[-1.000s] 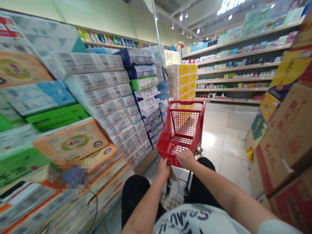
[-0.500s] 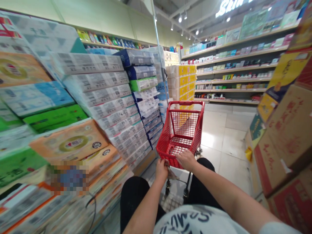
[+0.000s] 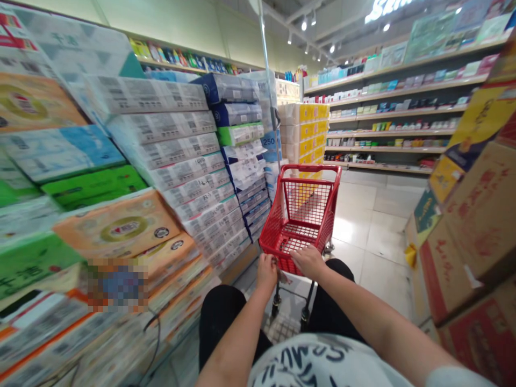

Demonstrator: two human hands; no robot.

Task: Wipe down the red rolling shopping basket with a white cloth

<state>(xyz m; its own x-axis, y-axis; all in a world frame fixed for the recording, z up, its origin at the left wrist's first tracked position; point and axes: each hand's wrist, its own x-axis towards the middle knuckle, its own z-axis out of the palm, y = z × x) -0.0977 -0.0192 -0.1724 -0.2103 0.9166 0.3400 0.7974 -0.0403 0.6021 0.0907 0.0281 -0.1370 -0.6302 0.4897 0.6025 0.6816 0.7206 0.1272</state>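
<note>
A red plastic shopping cart (image 3: 310,201) with a mesh basket stands in front of me, and no goods show inside it. My left hand (image 3: 266,271) is closed at the near left corner of the basket rim. A small brownish piece (image 3: 286,278) hangs just beside that hand, too blurred to name. My right hand (image 3: 308,262) lies over the middle of the near rim with its fingers curled onto it. The undersides of both grips are hidden. Below the basket, dark wheels (image 3: 305,313) show between my knees.
Stacked tissue packs (image 3: 189,161) line the left side, with orange packs (image 3: 121,226) closer to me. Yellow packs (image 3: 312,134) stand beyond the cart. Cardboard boxes (image 3: 479,204) rise on the right. Shelves of small goods (image 3: 395,113) fill the back, past a tiled floor (image 3: 366,215).
The view has tilted down and turned slightly left, so the surroundings sit a little further right. Both hands stay at the cart's near rim, and less of the brownish piece shows.
</note>
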